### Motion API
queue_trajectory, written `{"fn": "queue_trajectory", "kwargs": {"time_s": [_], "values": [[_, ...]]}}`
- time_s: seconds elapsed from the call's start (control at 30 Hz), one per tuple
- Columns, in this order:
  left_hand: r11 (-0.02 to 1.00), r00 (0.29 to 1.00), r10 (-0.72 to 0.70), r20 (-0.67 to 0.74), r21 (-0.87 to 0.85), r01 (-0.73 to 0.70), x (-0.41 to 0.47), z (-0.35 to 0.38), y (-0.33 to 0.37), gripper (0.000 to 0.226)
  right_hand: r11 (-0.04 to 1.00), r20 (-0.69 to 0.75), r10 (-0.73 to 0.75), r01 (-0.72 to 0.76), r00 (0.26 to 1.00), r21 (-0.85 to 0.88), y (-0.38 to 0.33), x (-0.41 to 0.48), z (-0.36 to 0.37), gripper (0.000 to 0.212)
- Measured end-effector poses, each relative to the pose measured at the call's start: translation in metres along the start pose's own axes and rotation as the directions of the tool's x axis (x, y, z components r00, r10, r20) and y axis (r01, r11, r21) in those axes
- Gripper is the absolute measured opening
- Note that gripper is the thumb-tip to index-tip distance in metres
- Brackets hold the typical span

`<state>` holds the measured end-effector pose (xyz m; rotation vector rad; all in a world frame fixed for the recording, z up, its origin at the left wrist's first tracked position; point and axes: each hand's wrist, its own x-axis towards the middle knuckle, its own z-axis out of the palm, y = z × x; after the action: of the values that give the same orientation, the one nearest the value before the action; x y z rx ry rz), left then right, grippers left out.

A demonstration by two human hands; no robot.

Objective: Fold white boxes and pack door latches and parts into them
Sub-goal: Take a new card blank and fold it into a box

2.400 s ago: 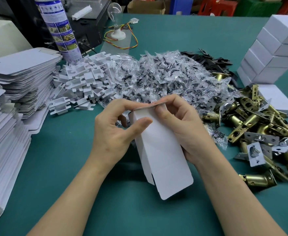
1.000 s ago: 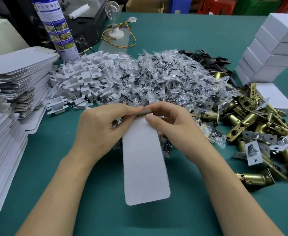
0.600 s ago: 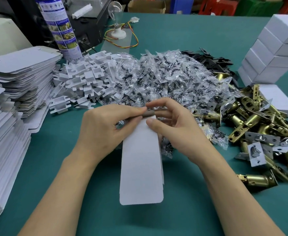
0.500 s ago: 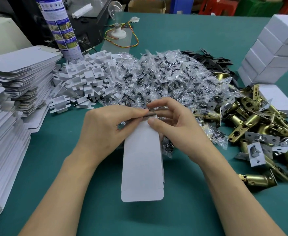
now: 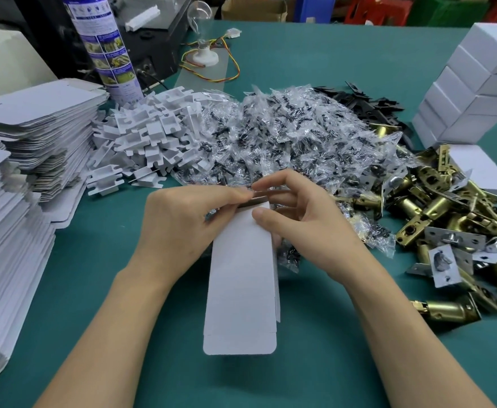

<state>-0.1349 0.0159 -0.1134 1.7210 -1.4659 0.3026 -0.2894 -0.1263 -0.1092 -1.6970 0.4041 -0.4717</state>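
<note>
A white cardboard box blank (image 5: 241,290) hangs lengthwise toward me above the green table (image 5: 94,334), its rounded flap nearest me. My left hand (image 5: 179,228) pinches its far end from the left. My right hand (image 5: 297,219) grips the same end from the right, thumb pressed on the top panel and fingers curled over the end flap. Brass door latches (image 5: 447,219) lie heaped at the right. Behind my hands sit clear bags of screws (image 5: 285,136) and white plastic inserts (image 5: 150,134).
Tall stacks of flat box blanks (image 5: 14,172) fill the left side. Folded white boxes (image 5: 476,92) are stacked at the far right, with black plates (image 5: 367,104) beside them. A spray can (image 5: 106,45) and a bulb with coloured wires (image 5: 203,51) stand at the back.
The blank has swung from a tilt to straight toward me and flattened. Both hands have kept hold of its far end, working the end flap.
</note>
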Motion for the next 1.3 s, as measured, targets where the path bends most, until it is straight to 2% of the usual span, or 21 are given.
{"fn": "queue_trajectory", "kwargs": {"time_s": [0.17,0.3,0.37,0.5,0.6,0.7,0.77,0.87,0.93,1.3], "values": [[0.999,0.999,-0.008,0.049,-0.037,0.01,0.0,0.001,0.001,0.019,1.0,-0.015,0.01,-0.01,1.0,0.005,0.001,0.001,-0.002,0.03],[0.96,0.979,-0.165,0.119,-0.207,0.187,0.001,0.003,0.005,0.016,1.0,0.0,0.011,-0.011,1.0,0.002,-0.002,0.0,-0.006,0.034],[0.885,0.943,-0.279,0.182,-0.333,0.326,0.003,0.003,0.004,0.012,1.0,0.018,-0.002,0.002,1.0,-0.022,-0.003,-0.001,-0.007,0.04],[0.659,0.836,-0.439,0.33,-0.514,0.549,0.008,-0.004,-0.001,0.011,0.999,0.075,-0.036,0.036,0.997,-0.007,-0.006,-0.002,-0.007,0.059],[0.522,0.753,-0.443,0.487,-0.543,0.658,0.008,-0.012,0.001,0.027,0.997,0.106,-0.067,0.064,0.992,0.032,-0.009,-0.004,-0.006,0.071],[0.436,0.692,-0.439,0.573,-0.538,0.722,0.009,-0.014,0.004,0.026,0.997,0.106,-0.079,0.077,0.991,0.025,-0.01,-0.004,-0.005,0.072],[0.378,0.669,-0.441,0.598,-0.553,0.743,0.01,-0.015,0.007,0.021,0.996,0.114,-0.087,0.084,0.99,0.029,-0.011,-0.005,-0.005,0.072],[0.332,0.671,-0.441,0.596,-0.586,0.739,0.011,-0.016,0.012,0.011,0.995,0.143,-0.09,0.084,0.986,0.044,-0.012,-0.006,-0.004,0.073],[0.305,0.679,-0.432,0.594,-0.612,0.73,0.011,-0.017,0.013,0.013,0.995,0.163,-0.092,0.087,0.982,0.039,-0.012,-0.006,-0.004,0.074],[0.312,0.705,-0.347,0.619,-0.632,0.709,0.01,-0.017,0.018,0.029,0.989,0.225,-0.096,0.068,0.97,0.129,-0.011,-0.007,-0.019,0.078]]}}
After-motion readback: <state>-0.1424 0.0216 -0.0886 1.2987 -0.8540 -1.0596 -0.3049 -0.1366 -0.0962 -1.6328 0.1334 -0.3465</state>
